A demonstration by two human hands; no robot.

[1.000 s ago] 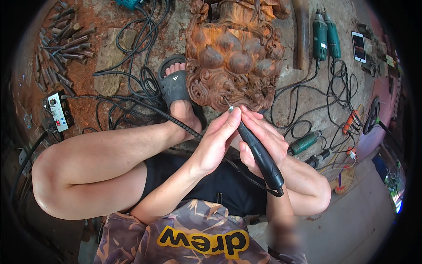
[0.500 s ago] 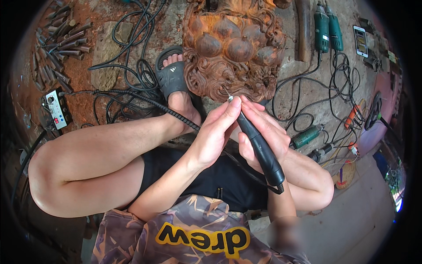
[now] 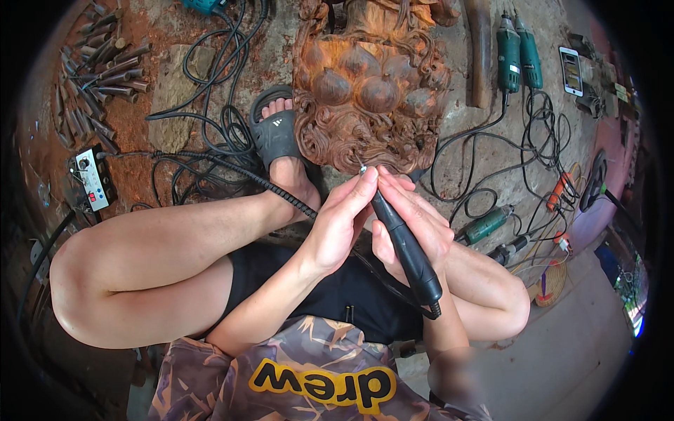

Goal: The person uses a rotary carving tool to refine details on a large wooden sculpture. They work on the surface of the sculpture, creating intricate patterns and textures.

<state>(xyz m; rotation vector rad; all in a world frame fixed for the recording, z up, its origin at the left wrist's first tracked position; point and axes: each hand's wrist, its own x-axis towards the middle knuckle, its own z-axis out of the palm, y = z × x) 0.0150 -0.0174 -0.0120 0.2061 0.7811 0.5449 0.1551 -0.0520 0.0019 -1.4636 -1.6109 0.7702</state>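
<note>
My right hand [image 3: 421, 228] is closed round a black rotary carving handpiece [image 3: 407, 252], whose cable end points back toward my right forearm. Against the front end of the same handpiece, my left hand [image 3: 338, 228] presses its thumb; its other fingers are partly hidden. A thin bit [image 3: 362, 166] juts from the metal nose and meets the near edge of a reddish-brown wood carving [image 3: 365, 130], or sits very close to it. Rounded fruit-like knobs and swirling grooves cover that carving.
My sandalled foot [image 3: 275, 130] is beside the carving's left. Farther left lie a white control box [image 3: 93, 179], tangled black cables [image 3: 228, 126] and a pile of chisel-like rods [image 3: 105, 70]. On the right are green power tools [image 3: 509, 56], another green tool [image 3: 489, 224] and a phone [image 3: 571, 71].
The carving and floor things appear slightly lower in the picture. My right hand and the handpiece's rear have shifted a little left; both hands keep their hold.
</note>
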